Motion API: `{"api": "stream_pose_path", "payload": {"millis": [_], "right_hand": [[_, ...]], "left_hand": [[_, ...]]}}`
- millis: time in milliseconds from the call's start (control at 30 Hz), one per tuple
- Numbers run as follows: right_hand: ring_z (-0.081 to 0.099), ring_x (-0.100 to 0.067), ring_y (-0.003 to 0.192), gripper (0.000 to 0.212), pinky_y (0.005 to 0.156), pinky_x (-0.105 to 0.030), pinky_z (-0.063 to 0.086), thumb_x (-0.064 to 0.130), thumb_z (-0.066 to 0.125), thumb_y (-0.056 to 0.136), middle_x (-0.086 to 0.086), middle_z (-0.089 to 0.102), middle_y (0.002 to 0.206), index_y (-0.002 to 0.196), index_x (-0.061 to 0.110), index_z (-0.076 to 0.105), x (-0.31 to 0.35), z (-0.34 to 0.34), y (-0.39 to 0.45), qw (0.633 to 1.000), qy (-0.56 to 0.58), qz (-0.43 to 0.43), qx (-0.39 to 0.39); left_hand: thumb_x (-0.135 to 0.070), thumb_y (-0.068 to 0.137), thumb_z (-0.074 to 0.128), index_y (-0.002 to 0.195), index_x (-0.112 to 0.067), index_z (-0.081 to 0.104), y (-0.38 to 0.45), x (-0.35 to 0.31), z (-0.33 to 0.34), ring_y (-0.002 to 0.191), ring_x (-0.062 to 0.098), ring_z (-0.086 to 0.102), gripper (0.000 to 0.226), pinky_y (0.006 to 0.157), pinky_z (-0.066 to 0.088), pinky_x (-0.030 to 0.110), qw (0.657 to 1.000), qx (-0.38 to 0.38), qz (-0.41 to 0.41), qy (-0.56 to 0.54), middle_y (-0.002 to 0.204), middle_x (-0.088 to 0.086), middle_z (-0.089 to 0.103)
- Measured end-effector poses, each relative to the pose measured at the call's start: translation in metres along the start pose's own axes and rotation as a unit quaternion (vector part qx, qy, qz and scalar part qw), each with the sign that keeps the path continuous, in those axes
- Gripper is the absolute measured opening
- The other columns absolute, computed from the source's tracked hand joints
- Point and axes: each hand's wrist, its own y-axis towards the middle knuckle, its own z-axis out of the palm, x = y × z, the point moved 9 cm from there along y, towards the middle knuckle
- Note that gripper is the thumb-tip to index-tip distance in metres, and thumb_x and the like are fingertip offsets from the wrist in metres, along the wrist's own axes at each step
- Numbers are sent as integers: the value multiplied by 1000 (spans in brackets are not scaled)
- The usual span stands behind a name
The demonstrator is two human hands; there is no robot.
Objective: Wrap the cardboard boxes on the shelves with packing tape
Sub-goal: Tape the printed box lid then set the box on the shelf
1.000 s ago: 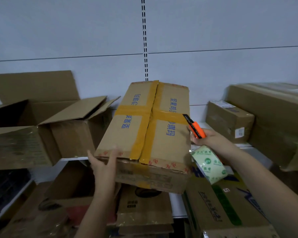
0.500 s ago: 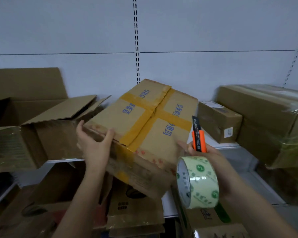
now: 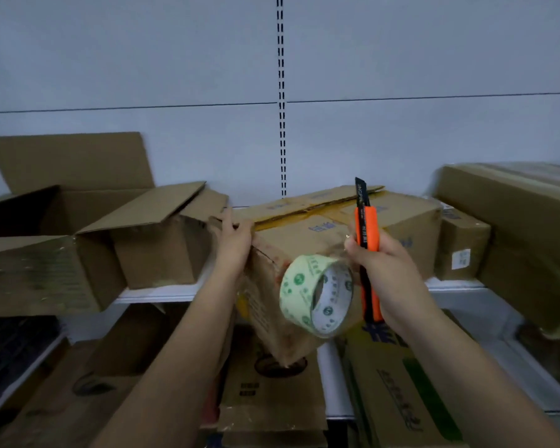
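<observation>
Head view: open boxes (image 3: 88, 240) leftward.

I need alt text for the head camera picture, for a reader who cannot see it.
A person's left hand grips the corner of a taped cardboard box on a white shelf. The right hand holds an orange utility knife and a roll of packing tape. Other cardboard boxes stand around.
</observation>
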Motion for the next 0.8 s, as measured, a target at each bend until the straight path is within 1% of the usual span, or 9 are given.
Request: {"api": "stream_pose_path", "payload": {"millis": [67, 167, 267, 333, 400, 567, 667, 733, 800], "right_hand": [[56, -24, 74, 16, 76, -41, 47, 24, 59, 98, -3, 57, 73, 93, 10, 63, -14, -5, 9, 999, 9, 39, 10], [65, -31, 80, 12, 81, -46, 53, 23, 62, 97, -6, 66, 78, 86, 18, 64, -26, -8, 12, 996, 39, 71, 39], [66, -22, 67, 9, 67, -37, 53, 16, 60, 97, 0, 67, 66, 89, 14, 61, -26, -19, 22, 993, 62, 87, 48], [65, -19, 66, 3, 70, -37, 53, 16, 61, 96, 2, 67, 65, 93, 15, 62, -20, -37, 41, 996, 34, 77, 30], [66, -22, 73, 3, 77, -40, 52, 17, 63, 95, 0, 68, 74, 94, 20, 63, -12, -57, 62, 998, -2, 55, 11], [58, -22, 67, 12, 66, -35, 46, 7, 55, 96, -6, 62, 84, 101, 15, 62, -42, -92, 97, 992, 19, 125, 26], [60, -22, 78, 17, 74, -33, 45, 14, 55, 98, -7, 66, 110, 110, 19, 65, -63, -95, 108, 987, 58, 147, 27], [67, -31, 86, 27, 78, -38, 50, 14, 60, 95, -12, 70, 116, 120, 25, 64, -69, -89, 115, 989, 31, 140, 27], [65, -24, 69, 36, 67, -35, 48, 5, 58, 93, -5, 75, 90, 122, 25, 63, -72, -75, 121, 990, 23, 133, 35]], "left_hand": [[-29, 90, 54, 154, -37, 23, -32, -13, 13, 110, 27, 59, 71, 101, 49, 48, 1000, 3, -10, -1, 136, 6, 51], [-14, 90, 60, 149, -34, 24, -50, 2, 21, 96, 23, 63, 72, 95, 53, 47, 1000, 11, -10, -12, 105, 1, 59], [-12, 91, 65, 148, -32, 25, -44, 3, 29, 106, 24, 61, 72, 98, 51, 47, 998, 56, 1, 18, 114, 1, 57], [-14, 91, 66, 147, -32, 28, -43, -2, 32, 110, 23, 59, 69, 95, 51, 40, 996, 78, 6, 45, 126, 2, 54], [-14, 92, 65, 146, -32, 31, -43, -2, 31, 110, 21, 59, 67, 90, 51, 35, 995, 78, 21, 59, 133, 3, 51], [-13, 95, 62, 148, -35, 30, -50, 10, 30, 106, 13, 61, 65, 93, 51, 31, 992, 81, 69, 72, 124, 2, 59], [-17, 97, 61, 148, -39, 31, -32, 7, 20, 118, 8, 56, 64, 99, 51, 37, 992, 73, 91, 49, 131, -16, 55], [-20, 98, 59, 142, -44, 34, -19, -2, 22, 119, 6, 56, 56, 97, 51, 33, 987, 102, 102, 65, 128, -22, 55], [-20, 101, 55, 138, -42, 35, -6, -7, 28, 109, 2, 59, 47, 85, 53, 21, 985, 132, 88, 73, 123, -21, 57]]}}
